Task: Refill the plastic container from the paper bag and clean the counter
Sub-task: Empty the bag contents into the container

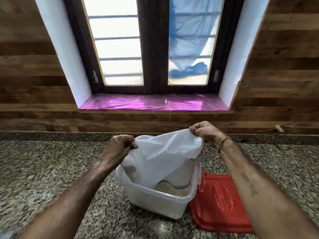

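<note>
A translucent white plastic container [160, 202] stands on the speckled granite counter [43, 169], its top uncovered. A thin white bag [165, 156] hangs upside down over it, with the bag's lower end inside the container. My left hand [119, 147] pinches the bag's upper left corner. My right hand [205, 131] pinches its upper right corner, slightly higher. Pale grainy contents show at the bottom of the container, under the bag. The red lid [222, 204] lies flat on the counter, touching the container's right side.
A wood-panelled wall [34, 83] rises behind the counter, with a closed dark-framed window [155, 49] and a sill covered in shiny pink film [151, 104]. A low granite ledge [51, 135] runs along the counter's back.
</note>
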Demonstrator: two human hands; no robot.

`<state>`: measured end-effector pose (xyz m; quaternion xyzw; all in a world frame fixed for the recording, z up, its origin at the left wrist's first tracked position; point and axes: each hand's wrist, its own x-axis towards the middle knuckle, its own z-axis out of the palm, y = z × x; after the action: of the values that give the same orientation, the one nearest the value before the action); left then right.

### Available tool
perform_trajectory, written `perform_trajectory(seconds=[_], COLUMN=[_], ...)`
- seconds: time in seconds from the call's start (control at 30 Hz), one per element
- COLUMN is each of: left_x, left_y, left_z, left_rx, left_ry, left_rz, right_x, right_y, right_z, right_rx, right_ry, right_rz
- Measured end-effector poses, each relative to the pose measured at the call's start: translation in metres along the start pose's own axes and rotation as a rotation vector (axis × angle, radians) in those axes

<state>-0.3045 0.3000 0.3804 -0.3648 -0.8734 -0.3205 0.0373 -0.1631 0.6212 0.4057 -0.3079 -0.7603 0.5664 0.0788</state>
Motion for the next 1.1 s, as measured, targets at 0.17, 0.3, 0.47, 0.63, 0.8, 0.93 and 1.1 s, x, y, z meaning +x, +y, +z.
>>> perform_trajectory(seconds=[0.17, 0.3, 0.47, 0.63, 0.8, 0.93, 1.1], left_x=[-0.007, -0.008, -0.008, 0.010, 0.024, 0.023, 0.033], left_y=[-0.010, -0.007, 0.010, 0.048, 0.083, 0.088, 0.074], left_z=[-0.001, -0.007, -0.007, 0.008, 0.040, 0.047, 0.036], left_rx=[-0.089, 0.065, 0.295, 0.181, 0.244, 0.198, 0.052], left_ry=[0.076, 0.065, 0.152, -0.004, -0.014, 0.055, 0.004], left_rz=[-0.008, -0.035, 0.056, 0.205, 0.283, 0.241, -0.030], right_x=[-0.005, -0.011, -0.011, -0.012, -0.015, -0.019, -0.036], right_y=[-0.001, -0.003, -0.004, -0.008, -0.011, -0.005, 0.030], right_z=[-0.004, -0.003, -0.002, 0.004, 0.004, 0.001, -0.021], right_rx=[-0.065, -0.075, -0.152, -0.157, -0.107, 0.026, 0.473], right_ry=[-0.015, -0.028, -0.004, -0.030, -0.049, -0.011, -0.309], right_rz=[0.006, 0.006, 0.012, 0.003, 0.018, -0.041, -0.163])
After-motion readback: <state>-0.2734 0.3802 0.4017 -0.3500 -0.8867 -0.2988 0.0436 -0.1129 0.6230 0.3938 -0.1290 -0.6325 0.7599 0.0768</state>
